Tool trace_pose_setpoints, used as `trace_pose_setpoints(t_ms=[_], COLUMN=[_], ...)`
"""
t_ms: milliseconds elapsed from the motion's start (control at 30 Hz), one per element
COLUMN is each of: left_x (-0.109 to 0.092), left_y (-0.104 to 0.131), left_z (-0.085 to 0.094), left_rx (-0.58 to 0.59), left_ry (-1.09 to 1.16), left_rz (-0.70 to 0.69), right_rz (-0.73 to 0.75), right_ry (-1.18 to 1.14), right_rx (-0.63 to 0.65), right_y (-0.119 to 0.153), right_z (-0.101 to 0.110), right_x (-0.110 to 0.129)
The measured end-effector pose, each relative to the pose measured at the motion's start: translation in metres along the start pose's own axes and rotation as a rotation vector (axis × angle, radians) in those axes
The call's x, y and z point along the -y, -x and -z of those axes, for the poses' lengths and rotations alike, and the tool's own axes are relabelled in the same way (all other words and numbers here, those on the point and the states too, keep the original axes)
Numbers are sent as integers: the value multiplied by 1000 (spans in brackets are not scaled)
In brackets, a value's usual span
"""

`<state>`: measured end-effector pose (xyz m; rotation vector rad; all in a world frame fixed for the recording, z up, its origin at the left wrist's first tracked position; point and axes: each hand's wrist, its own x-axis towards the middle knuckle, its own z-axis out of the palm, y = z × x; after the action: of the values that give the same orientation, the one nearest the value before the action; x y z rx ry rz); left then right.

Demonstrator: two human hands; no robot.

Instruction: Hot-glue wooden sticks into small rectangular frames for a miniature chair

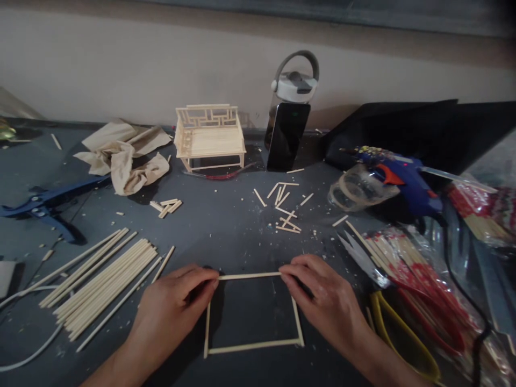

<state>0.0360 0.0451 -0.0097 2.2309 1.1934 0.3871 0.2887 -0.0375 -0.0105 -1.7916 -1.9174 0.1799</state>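
My left hand point(179, 306) pinches the left end of a thin wooden stick point(250, 276) between thumb and fingers. At its other end, my right hand point(322, 298) pinches the same stick. Together with two side sticks and a near stick point(253, 346), it outlines a rectangle on the dark table. The fingers hide the two far corners. Left of my left hand lies a row of long wooden sticks point(108, 285). Beyond the hands are scattered short stick pieces point(287, 207) and a small pile of thicker pieces point(166, 206).
A miniature wooden bench point(212, 140) stands at the back beside crumpled brown paper point(124, 156). A phone point(288, 137) leans on a bottle point(296, 86). Blue cutters point(44, 207) lie left. Right are a blue glue gun point(403, 177), a tape roll point(358, 188), scissors point(403, 333) and bagged sticks point(427, 269).
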Motion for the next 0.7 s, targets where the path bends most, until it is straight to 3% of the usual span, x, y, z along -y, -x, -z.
trace_pose_setpoints(t_ms=[700], left_x=[-1], left_y=[0], left_z=[0], left_rx=[12], left_ry=[-22], left_rz=[-11], right_rz=[-8], right_ry=[-2], right_rx=[23], right_y=[1], right_z=[-3], right_x=[-1])
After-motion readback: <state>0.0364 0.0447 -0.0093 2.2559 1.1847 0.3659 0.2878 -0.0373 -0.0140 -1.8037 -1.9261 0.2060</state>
